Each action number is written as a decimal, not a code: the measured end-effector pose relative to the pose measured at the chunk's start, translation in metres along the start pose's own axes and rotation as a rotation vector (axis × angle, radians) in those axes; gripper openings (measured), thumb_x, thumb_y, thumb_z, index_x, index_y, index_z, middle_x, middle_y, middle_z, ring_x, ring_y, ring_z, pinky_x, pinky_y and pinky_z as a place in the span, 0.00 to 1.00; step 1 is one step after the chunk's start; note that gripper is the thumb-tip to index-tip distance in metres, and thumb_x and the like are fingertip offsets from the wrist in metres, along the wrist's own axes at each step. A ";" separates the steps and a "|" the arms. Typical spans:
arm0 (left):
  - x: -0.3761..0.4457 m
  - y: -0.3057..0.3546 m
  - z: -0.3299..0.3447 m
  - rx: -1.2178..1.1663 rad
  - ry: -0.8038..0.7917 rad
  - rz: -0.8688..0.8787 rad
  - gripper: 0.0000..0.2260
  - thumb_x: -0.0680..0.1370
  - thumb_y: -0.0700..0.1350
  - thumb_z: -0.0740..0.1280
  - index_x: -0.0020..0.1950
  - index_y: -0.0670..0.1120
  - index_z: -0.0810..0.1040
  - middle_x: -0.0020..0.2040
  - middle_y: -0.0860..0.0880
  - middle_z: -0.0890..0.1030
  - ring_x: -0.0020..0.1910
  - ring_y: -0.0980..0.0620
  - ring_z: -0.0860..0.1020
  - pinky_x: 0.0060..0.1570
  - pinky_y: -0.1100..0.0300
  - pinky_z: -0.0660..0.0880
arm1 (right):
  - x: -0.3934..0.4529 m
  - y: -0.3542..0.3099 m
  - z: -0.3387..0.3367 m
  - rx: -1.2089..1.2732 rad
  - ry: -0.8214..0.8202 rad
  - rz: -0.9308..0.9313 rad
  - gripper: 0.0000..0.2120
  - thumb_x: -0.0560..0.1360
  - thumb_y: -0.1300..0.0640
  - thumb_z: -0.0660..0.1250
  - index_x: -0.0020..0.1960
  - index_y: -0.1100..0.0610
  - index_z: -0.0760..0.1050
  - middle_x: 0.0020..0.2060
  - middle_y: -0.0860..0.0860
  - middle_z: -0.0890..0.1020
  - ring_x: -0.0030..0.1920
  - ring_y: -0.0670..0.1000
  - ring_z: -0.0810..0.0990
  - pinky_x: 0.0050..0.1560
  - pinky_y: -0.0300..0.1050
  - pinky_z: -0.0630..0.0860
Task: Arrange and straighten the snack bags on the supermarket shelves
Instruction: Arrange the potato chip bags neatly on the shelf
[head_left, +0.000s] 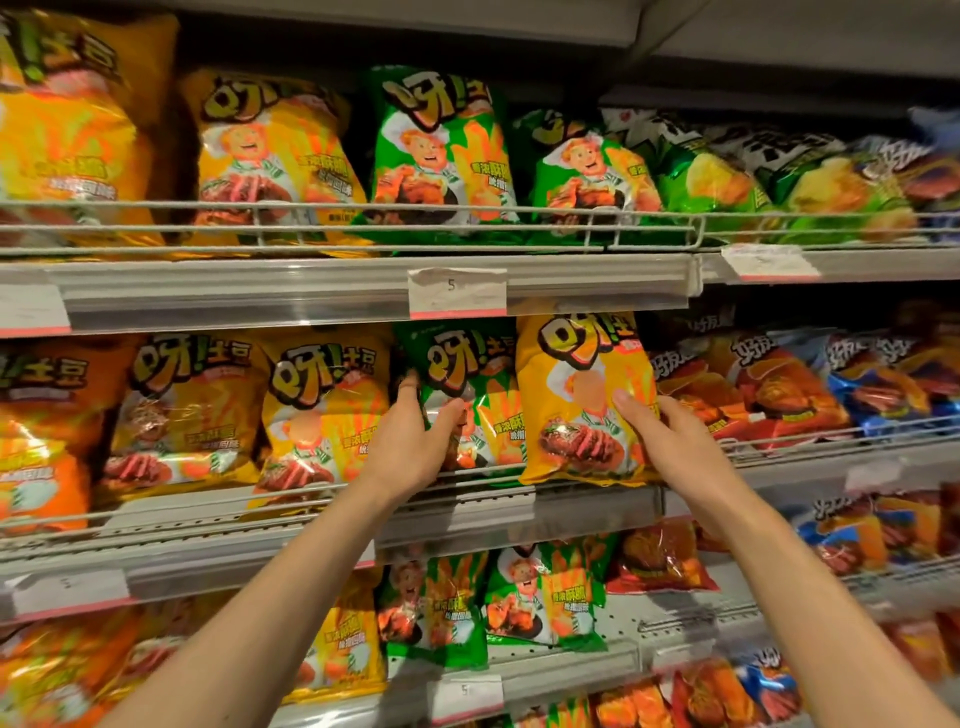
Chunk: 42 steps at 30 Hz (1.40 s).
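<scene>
On the middle shelf (291, 525) a green snack bag (470, 374) stands upright, and my left hand (415, 436) grips its left edge with the thumb across its front. Right beside it stands a yellow snack bag (576, 384); my right hand (660, 431) holds its right side, thumb pressed on the front. The yellow bag leans slightly forward over the wire rail. More yellow bags (322, 410) stand to the left of the green one.
The upper shelf (332, 280) carries yellow and green bags behind a wire rail (363, 213). Red and blue bags (779, 395) fill the middle shelf's right side. The lower shelf holds green bags (540, 592). Price tags (457, 293) hang on the shelf edges.
</scene>
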<state>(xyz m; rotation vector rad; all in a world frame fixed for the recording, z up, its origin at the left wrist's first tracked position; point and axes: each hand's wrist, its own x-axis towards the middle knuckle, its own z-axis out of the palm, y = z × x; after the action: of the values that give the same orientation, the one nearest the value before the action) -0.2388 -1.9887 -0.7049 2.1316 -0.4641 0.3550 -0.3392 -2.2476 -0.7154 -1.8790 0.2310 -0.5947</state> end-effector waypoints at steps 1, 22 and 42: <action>-0.006 0.000 -0.004 -0.004 0.026 0.043 0.32 0.84 0.55 0.63 0.83 0.44 0.54 0.69 0.51 0.73 0.67 0.52 0.74 0.62 0.58 0.71 | -0.006 -0.006 0.002 -0.016 0.017 -0.016 0.47 0.65 0.19 0.64 0.73 0.49 0.71 0.67 0.46 0.79 0.66 0.50 0.78 0.68 0.58 0.74; -0.072 -0.031 -0.091 -0.244 0.094 -0.020 0.46 0.64 0.77 0.69 0.78 0.63 0.61 0.64 0.62 0.75 0.60 0.60 0.78 0.61 0.51 0.78 | -0.050 -0.074 0.143 -0.097 -0.237 -0.177 0.15 0.78 0.34 0.62 0.59 0.41 0.73 0.52 0.36 0.79 0.48 0.36 0.79 0.49 0.36 0.77; -0.056 -0.148 -0.228 0.077 0.391 -0.093 0.32 0.81 0.60 0.65 0.82 0.49 0.61 0.78 0.52 0.69 0.74 0.50 0.70 0.71 0.55 0.65 | -0.041 -0.061 0.250 -0.627 -0.080 -0.532 0.31 0.82 0.36 0.56 0.79 0.51 0.62 0.80 0.53 0.60 0.79 0.55 0.59 0.74 0.53 0.64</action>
<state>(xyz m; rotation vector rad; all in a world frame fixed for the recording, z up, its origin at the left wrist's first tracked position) -0.2396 -1.7117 -0.7080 2.0819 -0.1264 0.7273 -0.2559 -2.0018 -0.7402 -2.5954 -0.1691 -0.8695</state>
